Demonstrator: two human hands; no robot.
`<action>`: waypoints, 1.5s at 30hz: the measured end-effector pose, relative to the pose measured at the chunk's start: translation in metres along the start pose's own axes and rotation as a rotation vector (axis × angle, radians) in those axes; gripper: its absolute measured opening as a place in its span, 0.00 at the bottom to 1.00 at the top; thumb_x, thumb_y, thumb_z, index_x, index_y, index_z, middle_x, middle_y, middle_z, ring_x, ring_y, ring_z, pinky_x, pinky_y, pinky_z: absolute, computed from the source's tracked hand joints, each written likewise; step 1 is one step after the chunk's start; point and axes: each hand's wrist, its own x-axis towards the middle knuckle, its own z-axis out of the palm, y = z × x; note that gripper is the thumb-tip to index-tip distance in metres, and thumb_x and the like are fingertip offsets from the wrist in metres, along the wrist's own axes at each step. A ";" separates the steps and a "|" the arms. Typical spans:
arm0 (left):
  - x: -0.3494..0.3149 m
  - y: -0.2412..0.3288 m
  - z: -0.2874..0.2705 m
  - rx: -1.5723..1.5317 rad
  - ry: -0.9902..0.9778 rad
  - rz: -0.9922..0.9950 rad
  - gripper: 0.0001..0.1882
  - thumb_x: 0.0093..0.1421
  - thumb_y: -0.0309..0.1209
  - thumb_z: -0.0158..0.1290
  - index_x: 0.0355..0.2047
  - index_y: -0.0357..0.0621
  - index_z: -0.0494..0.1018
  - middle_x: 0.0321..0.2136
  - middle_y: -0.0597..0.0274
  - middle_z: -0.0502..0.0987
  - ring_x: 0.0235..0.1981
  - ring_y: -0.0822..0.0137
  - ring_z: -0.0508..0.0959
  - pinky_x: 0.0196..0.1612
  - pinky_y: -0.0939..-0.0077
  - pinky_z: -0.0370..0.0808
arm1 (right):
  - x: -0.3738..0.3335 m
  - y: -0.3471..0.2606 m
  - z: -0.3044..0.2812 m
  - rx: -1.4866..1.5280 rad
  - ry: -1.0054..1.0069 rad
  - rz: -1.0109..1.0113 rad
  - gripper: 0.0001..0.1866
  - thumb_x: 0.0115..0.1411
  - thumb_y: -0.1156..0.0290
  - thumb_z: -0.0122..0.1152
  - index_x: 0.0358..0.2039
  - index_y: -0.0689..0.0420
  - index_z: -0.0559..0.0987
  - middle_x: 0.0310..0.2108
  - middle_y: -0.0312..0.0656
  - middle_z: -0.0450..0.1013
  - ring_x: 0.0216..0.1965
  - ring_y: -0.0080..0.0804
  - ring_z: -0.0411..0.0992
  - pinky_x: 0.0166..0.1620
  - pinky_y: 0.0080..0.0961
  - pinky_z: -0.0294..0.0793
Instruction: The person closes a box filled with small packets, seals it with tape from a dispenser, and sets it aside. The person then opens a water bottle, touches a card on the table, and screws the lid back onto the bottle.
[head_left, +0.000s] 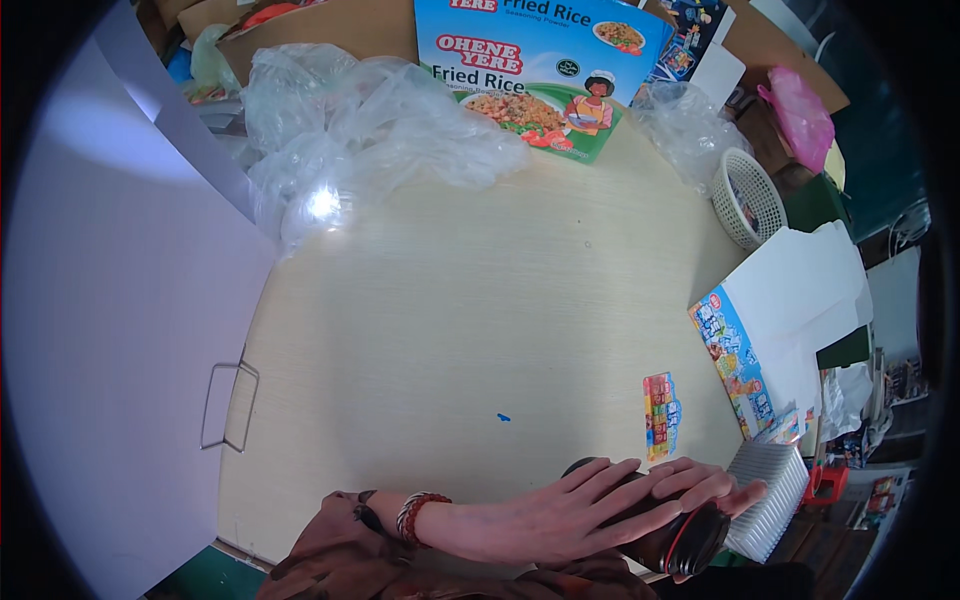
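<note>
Near the front right of the table, both my hands are closed around a dark cylindrical container [655,550] with a black cap [703,541]. It lies tilted, its capped end toward the lower right. My left hand [590,505], a red-and-white braided bracelet on its wrist, lays its fingers over the body of the container. At the capped end, my right hand [705,487] wraps its fingers over it; much of that hand is hidden. Just beyond lies a colourful printed card strip [660,415]. Right of my hands is a translucent ribbed plastic piece [772,495].
An opened white carton with blue printed edges [800,300] stands at right, below a white mesh basket [750,200]. Clear plastic bags [380,120] and a blue printed box [540,80] line the back. A metal wire handle [230,407] is at the left edge; a blue scrap [503,417] lies mid-table.
</note>
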 end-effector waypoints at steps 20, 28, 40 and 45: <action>-0.001 -0.001 0.002 0.046 -0.021 -0.031 0.36 0.55 0.31 0.49 0.63 0.44 0.48 0.59 0.39 0.56 0.57 0.43 0.64 0.57 0.50 0.63 | -0.003 -0.003 -0.008 -0.082 -0.081 0.073 0.33 0.64 0.62 0.48 0.65 0.44 0.45 0.38 0.53 0.73 0.37 0.53 0.76 0.40 0.52 0.77; 0.001 -0.003 0.004 0.048 0.015 -0.033 0.33 0.54 0.32 0.51 0.61 0.51 0.55 0.59 0.44 0.58 0.56 0.43 0.65 0.55 0.53 0.66 | 0.000 -0.009 -0.007 -0.036 -0.077 0.093 0.32 0.64 0.63 0.48 0.66 0.41 0.47 0.38 0.52 0.74 0.38 0.53 0.76 0.44 0.52 0.76; 0.010 -0.008 -0.011 -0.293 0.002 -0.185 0.40 0.46 0.34 0.60 0.59 0.43 0.56 0.58 0.40 0.59 0.47 0.49 0.71 0.50 0.63 0.68 | -0.013 -0.015 0.000 -0.052 -0.092 0.154 0.28 0.68 0.60 0.39 0.66 0.43 0.46 0.36 0.53 0.74 0.34 0.50 0.76 0.39 0.46 0.78; 0.007 -0.008 -0.015 -0.174 0.017 -0.339 0.51 0.39 0.36 0.66 0.58 0.27 0.51 0.47 0.49 0.68 0.47 0.53 0.71 0.50 0.62 0.66 | 0.010 0.000 0.038 -0.415 0.444 0.188 0.33 0.68 0.48 0.29 0.64 0.59 0.46 0.40 0.54 0.68 0.30 0.43 0.76 0.27 0.29 0.79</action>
